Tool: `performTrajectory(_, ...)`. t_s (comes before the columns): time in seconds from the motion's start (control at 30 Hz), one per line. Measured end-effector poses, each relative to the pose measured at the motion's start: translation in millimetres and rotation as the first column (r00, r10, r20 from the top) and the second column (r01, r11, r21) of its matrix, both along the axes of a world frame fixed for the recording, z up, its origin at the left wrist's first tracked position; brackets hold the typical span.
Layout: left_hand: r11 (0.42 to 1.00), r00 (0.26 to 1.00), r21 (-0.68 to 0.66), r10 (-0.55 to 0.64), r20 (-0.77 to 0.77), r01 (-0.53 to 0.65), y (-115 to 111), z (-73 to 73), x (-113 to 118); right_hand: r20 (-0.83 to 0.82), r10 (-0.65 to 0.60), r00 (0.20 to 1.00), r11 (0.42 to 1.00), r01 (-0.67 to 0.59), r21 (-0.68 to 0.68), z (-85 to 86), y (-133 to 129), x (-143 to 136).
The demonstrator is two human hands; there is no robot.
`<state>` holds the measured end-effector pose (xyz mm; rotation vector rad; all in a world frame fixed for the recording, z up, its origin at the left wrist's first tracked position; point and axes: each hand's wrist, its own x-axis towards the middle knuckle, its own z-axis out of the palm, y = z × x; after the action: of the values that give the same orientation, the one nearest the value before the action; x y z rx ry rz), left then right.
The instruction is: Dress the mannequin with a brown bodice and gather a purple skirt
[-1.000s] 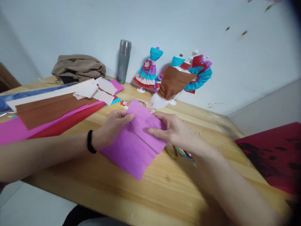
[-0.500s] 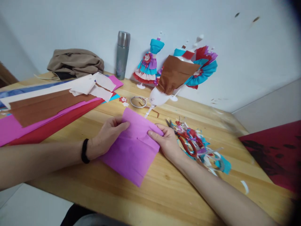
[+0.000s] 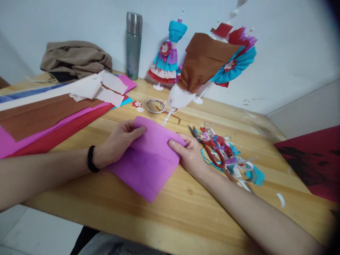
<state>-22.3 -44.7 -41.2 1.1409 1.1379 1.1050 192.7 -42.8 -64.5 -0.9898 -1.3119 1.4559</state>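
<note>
A purple sheet of crepe paper (image 3: 148, 166), folded over along its upper part, is stretched between my two hands above the table. My left hand (image 3: 119, 141) pinches its upper left side, thumb on top. At the upper right corner my right hand (image 3: 190, 152) grips it the same way, the fingers hidden behind. Just beyond stands a small white mannequin (image 3: 182, 97) wearing a brown paper top (image 3: 205, 62); it appears tilted in view. Red-handled scissors (image 3: 212, 152) lie to the right of my right hand.
Paper scraps (image 3: 233, 156) surround the scissors. Stacked coloured sheets (image 3: 47, 117) cover the left side. A tape ring (image 3: 155, 106) and a paper flower (image 3: 137, 104) lie mid-table. Behind stand a flask (image 3: 133, 49), a dressed mannequin (image 3: 164, 60) and brown cloth (image 3: 75, 58).
The camera view has shifted, so background things sit higher and look larger. Both hands keep hold of the purple paper, whose folded flap now lies flatter.
</note>
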Motion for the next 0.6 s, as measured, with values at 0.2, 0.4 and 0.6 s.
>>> performTrajectory(0.2,1.000,0.999,0.018,0.003,-0.038,-0.002,0.2,1.2,-3.8,-0.034,-0.020,0.999,1.000,0.020,-0.008,-0.8,-0.1,-0.4)
performTrajectory(0.4,0.998,1.000,0.055,-0.012,-0.002,0.012,1.5,-1.0,-6.3,-0.031,-0.049,0.998,0.999,0.048,-0.019,-3.0,1.2,-0.9)
performTrajectory(0.6,0.992,0.992,0.080,-0.087,-0.096,0.095,0.7,0.2,-7.8,-0.069,-0.087,0.994,0.996,0.087,-0.005,-2.9,1.4,-1.7)
